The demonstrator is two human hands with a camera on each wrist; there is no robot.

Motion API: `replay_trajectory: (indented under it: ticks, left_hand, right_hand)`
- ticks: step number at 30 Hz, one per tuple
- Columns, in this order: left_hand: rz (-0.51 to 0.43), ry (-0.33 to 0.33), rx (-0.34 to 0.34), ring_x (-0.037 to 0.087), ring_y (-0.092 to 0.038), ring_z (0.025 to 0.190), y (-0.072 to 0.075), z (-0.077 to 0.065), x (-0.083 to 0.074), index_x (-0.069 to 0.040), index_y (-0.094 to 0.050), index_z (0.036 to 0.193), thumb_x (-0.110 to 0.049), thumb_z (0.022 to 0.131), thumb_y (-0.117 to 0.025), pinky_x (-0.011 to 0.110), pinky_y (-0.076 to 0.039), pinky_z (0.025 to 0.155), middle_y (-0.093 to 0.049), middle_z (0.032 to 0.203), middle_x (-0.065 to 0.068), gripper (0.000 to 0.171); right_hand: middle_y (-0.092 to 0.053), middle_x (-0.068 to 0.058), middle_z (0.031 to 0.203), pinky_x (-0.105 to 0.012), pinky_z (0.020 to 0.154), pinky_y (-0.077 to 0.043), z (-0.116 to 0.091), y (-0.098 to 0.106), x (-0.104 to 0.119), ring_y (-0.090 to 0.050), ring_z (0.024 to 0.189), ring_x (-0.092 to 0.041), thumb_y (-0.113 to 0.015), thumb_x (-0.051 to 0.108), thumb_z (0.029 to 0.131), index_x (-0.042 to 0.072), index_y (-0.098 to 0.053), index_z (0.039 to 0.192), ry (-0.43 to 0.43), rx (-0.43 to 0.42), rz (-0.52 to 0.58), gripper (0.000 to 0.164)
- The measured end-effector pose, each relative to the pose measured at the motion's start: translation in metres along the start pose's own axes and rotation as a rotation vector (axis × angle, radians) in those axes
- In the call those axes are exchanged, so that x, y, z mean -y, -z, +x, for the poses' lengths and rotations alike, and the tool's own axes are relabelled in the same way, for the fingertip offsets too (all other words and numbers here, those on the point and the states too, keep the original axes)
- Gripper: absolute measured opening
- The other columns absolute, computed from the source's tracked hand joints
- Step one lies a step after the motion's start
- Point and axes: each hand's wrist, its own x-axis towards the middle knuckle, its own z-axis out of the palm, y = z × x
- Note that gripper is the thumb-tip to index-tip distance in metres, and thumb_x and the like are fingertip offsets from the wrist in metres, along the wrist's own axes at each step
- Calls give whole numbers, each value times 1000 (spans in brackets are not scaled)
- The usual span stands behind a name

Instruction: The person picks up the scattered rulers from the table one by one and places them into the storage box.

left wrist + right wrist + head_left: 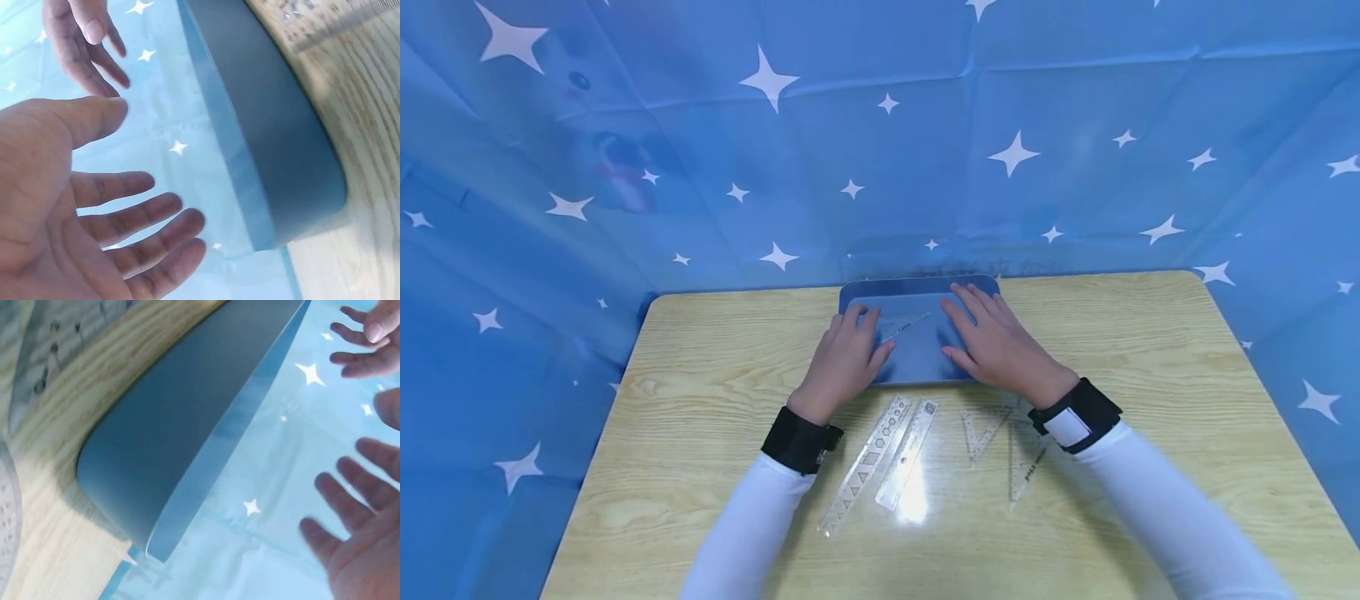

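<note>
Both hands hover over a blue tray [917, 365] at the back of the table, fingers spread and nothing held. My left hand [841, 357] is above the tray's left end, and my right hand [1000, 340] is above its right part. Between them a clear plastic piece with a printed slanted edge, like a set square [901, 327], lies in the tray. In the left wrist view, the palm of the left hand [81, 212] shows, its fingers apart beside the tray wall [275, 125]. The right wrist view likewise shows the right hand [362, 531] with loose, separated fingers.
In front of the tray lie a clear stencil ruler [865, 467] and a plain clear ruler [907, 457]. Right of them are a small set square [972, 437] and a larger one [1017, 471], partly behind the right wrist. A blue star-patterned cloth [880, 167] hangs behind the table.
</note>
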Motion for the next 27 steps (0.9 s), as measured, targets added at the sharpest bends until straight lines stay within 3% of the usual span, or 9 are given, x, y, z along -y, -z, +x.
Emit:
replay_trajectory:
  ticks: [10,16,22,27]
  left_hand:
    - [22,-28,-32,32,-57,108,8,-26,-9,-2,-48,138,-43,95,-56,42,-51,87,-53,133,17,60]
    - [52,-50,-59,31,-59,108,21,-38,-16,-2,-49,137,-42,93,-59,40,-52,86,-55,130,17,60]
    - [72,-58,-98,30,-61,98,32,-50,-20,-1,-55,132,-36,91,-64,39,-54,76,-60,120,16,54]
    - [103,-92,-118,25,-63,82,35,-64,-22,-1,-65,115,-31,90,-66,36,-53,65,-65,101,14,39]
  right_hand:
    - [-34,-11,155,-62,109,-31,-10,2,15,-36,141,-28,-54,39,97,11,-39,147,75,-72,87,60]
    - [-42,-9,150,-46,110,-38,-13,6,22,-43,136,-25,-59,28,94,10,-43,144,177,-164,135,55]
    - [-49,-11,143,-42,106,-42,-14,9,30,-49,129,-26,-60,22,92,9,-49,139,257,-266,155,50]
    - [-54,-10,136,-40,99,-47,-18,4,44,-56,119,-25,-64,16,89,10,-58,131,325,-321,148,43]
